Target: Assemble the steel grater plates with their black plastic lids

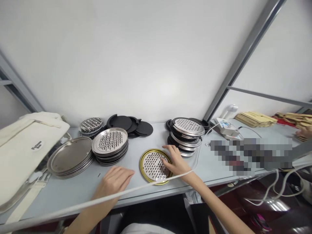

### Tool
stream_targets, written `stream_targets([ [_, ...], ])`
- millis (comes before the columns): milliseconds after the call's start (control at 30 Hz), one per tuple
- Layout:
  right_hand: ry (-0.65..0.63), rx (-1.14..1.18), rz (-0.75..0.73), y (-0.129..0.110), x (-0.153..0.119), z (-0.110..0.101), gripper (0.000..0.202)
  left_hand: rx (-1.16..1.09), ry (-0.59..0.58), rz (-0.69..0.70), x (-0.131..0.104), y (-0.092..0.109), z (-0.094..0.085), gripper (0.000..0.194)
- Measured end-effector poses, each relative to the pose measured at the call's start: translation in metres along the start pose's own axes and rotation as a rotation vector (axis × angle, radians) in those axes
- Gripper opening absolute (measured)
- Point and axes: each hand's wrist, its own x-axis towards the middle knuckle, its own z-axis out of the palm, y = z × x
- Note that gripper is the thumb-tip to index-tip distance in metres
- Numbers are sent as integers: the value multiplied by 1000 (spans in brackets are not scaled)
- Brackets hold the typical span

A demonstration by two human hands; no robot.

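Observation:
On the table before me lies a round grater disc (156, 166) with slotted holes and a gold-coloured rim. Over its right edge spreads my right hand (179, 161), thumb above the perforated face and fingers apart; whether it touches the disc is hard to tell. My left hand (116, 181) hovers left of the disc, fingers stretched out side by side, with nothing visible in them. Behind it stands a stack of silver grater discs (109, 143), and farther left a pile of plain metal discs (73, 154). Right of the gold-rimmed disc rises a stack of graters with black rings (187, 136).
Black round parts (129, 125) and small grater plates (91, 125) lie along the wall. A cream bag (34, 146) occupies the left end. A white cable (97, 202) crosses close to the camera. Rightward are a white box (226, 127), brown cardboard pieces (255, 119) and another person's hand (304, 132).

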Motion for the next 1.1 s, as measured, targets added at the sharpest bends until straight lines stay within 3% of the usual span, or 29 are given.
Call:
stream_targets([
  [67,-8,76,-35,-8,-15,-3,29,20,91,-47,-20,-9,-5,16],
  [133,-25,101,-70,-16,-29,-6,35,29,136,-145,-36,-18,-10,11],
  [233,-189,78,-181,-21,-41,-4,86,47,252,-284,-50,-28,-19,12],
  [300,-234,58,-207,-20,-42,3,100,55,315,-350,-51,-31,-27,13],
  [467,-165,67,-242,-18,-27,23,89,59,344,-488,-22,-38,-46,16],
  [667,-99,19,-278,-21,-29,23,69,107,276,-330,19,-51,-38,25],
  [833,-87,-18,-290,-20,-34,21,58,160,161,-318,25,-55,-31,23],
  [1000,-76,-21,-272,-20,-34,24,52,157,119,-326,26,-53,-40,24],
  [1100,-64,-21,-261,-20,-35,25,50,139,32,-338,29,-54,-49,24],
])
